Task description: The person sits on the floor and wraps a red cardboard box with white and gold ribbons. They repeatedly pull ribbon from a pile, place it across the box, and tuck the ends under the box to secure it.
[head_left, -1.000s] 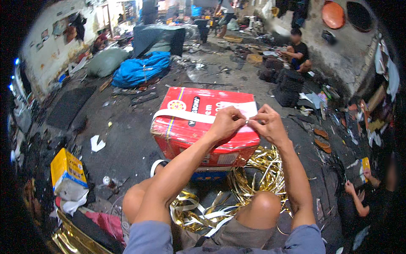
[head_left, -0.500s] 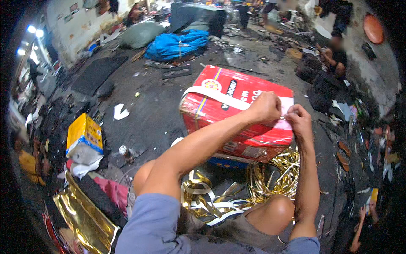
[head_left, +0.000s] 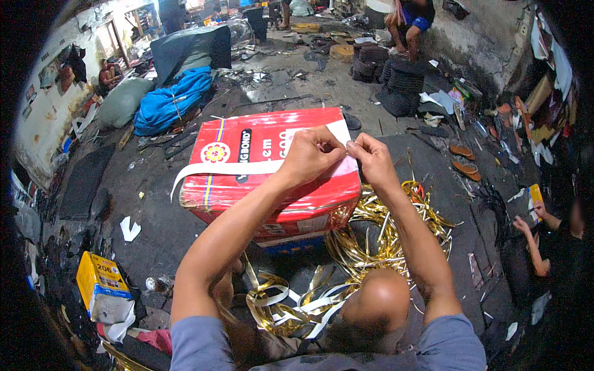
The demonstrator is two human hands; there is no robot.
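A red carton [head_left: 210, 148] wrapped in clear film stands before me, and both my hands meet over its right part. Across its top runs a narrow white strip [head_left: 229, 167], whose left end curls over the carton's edge. My left hand [head_left: 311, 153] is closed in a pinch on this strip near the fingertips. Close beside it, my right hand [head_left: 373, 162] pinches thumb and finger together; what lies between them is too small to make out. Under the hands a pale pinkish patch [head_left: 339, 131] shows on the carton. Gold strips [head_left: 365, 232] lie in a tangled coil beyond my knee.
More white and gold strips [head_left: 291, 303] lie by my legs. At left stands a yellow box [head_left: 102, 278]; a blue bundle [head_left: 173, 102] lies farther back. Sandals [head_left: 465, 162] and dark stacks [head_left: 401, 86] are to the right. Other people sit or stand nearby, one at right holding something yellow.
The view has turned to the right and lifted, so the carton appears farther left. My hands remain together over the carton, with the right hand's fingertips still close to the left's.
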